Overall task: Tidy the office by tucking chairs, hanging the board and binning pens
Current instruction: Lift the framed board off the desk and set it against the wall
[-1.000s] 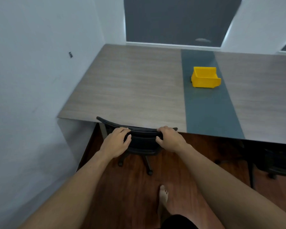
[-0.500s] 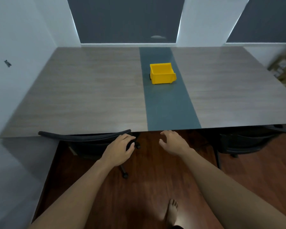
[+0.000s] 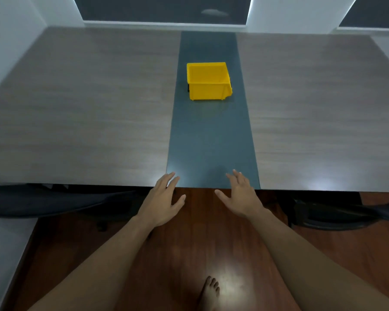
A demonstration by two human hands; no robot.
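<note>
A yellow plastic bin (image 3: 208, 80) stands on the dark centre strip of the wood-grain table (image 3: 88, 113). My left hand (image 3: 164, 199) and my right hand (image 3: 239, 196) hover at the table's near edge, fingers spread, holding nothing. A black chair (image 3: 58, 202) is tucked under the table at the left, apart from my left hand. A second black chair (image 3: 337, 215) sits under the table at the right. No board or pens show in this view.
Red-brown wooden floor (image 3: 189, 254) lies below my arms, with my bare foot (image 3: 209, 292) near the bottom. A white wall and low ledge run along the left. Dark windows line the far wall behind the table.
Both hands let go of the left chair's backrest and moved right to the table's middle edge. The view swung right, so the left chair now sits tucked under the table at the left.
</note>
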